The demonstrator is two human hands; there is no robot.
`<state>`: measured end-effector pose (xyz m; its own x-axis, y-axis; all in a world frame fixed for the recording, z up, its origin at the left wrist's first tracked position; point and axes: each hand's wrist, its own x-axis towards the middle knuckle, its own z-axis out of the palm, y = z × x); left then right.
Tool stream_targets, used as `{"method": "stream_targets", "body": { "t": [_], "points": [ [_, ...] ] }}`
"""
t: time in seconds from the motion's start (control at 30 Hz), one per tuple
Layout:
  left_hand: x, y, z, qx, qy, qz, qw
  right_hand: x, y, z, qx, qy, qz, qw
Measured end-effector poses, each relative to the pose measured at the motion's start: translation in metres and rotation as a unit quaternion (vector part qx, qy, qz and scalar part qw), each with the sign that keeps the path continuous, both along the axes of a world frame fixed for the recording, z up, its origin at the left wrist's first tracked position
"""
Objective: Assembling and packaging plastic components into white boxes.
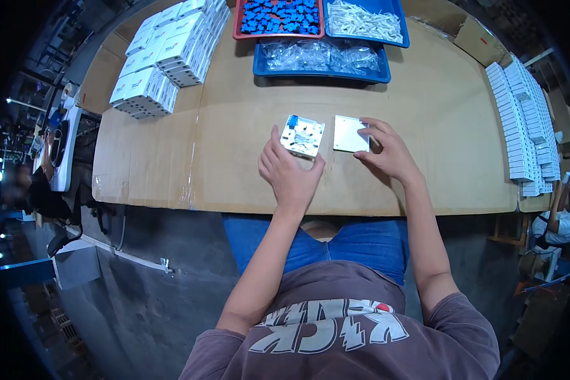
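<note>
Cardboard-covered tabletop (234, 126): left hand (290, 174) grips the white case (305, 136), right hand (389, 151) pinches the white plate (346, 134); keep both level.

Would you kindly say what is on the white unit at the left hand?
The white unit carries a blue block and smaller parts too indistinct to name; whatever they cover cannot be seen.

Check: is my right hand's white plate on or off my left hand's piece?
Off: the white plate at your right hand is apart from the square piece, with cardboard between.
</note>
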<state>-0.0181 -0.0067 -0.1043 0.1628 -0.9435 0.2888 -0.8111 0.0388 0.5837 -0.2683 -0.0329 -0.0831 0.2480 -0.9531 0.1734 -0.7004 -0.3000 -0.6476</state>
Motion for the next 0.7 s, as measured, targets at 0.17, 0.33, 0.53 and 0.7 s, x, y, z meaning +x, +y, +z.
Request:
{"method": "stream_targets", "body": {
  "t": [0.17,0.33,0.53,0.7],
  "points": [
    [0.019,0.008,-0.004,-0.066,0.254,-0.07,0.962,-0.003,0.005,0.018,0.025,-0.067,-0.055,0.996],
    [0.017,0.016,0.011,-0.058,0.417,-0.163,0.892,-0.016,0.002,-0.003,0.11,-0.167,-0.167,0.965],
    [0.011,0.026,0.033,0.055,0.743,-0.112,0.658,-0.008,0.006,-0.014,-0.057,-0.016,-0.174,0.983],
    [0.018,0.026,0.034,0.147,0.84,-0.089,0.514,0.029,0.029,-0.015,-0.079,0.14,-0.164,0.973]
  ]
}}
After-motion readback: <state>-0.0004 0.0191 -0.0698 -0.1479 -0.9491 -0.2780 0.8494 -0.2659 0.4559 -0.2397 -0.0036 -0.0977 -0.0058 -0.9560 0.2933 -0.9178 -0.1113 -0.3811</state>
